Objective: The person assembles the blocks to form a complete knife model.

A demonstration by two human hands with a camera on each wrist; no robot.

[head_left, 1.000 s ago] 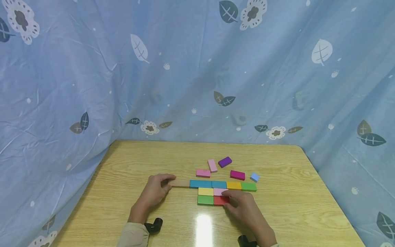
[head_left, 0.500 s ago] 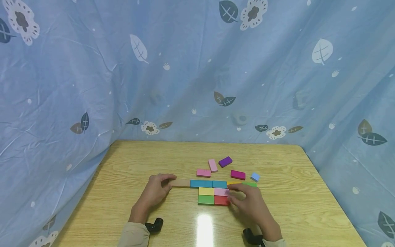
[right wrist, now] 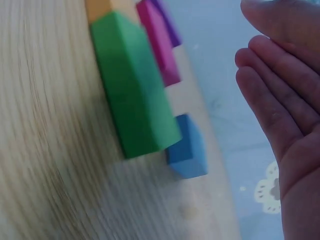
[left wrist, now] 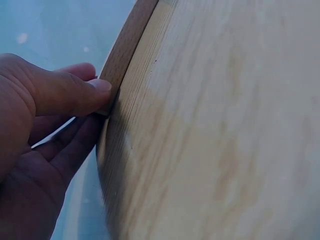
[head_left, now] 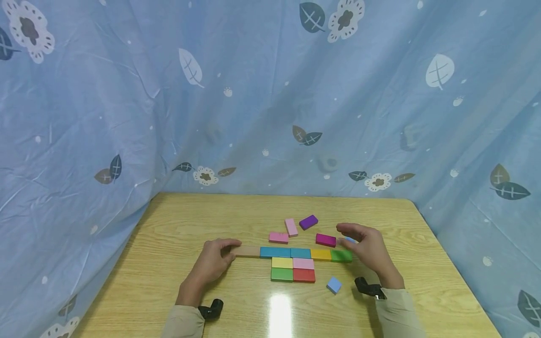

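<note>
At the left end of a row of blocks, my left hand pinches the end of a plain wooden block; in the left wrist view the thumb lies on that block's end. Two blue blocks, a yellow-orange block and a green block continue the row. My right hand hovers with fingers apart and nothing between them, beside a magenta block. It partly covers a small light blue block, which the right wrist view shows as a blue block past the green one.
Below the row, yellow, pink, green and red blocks form two short rows. Another light blue block lies to their right. Behind the row are two pink blocks and a purple block. A curtain hangs behind the table.
My right hand has moved from beside the pink and red blocks to the back right, near the magenta block. A light blue block now shows where it was. The left hand stays put.
</note>
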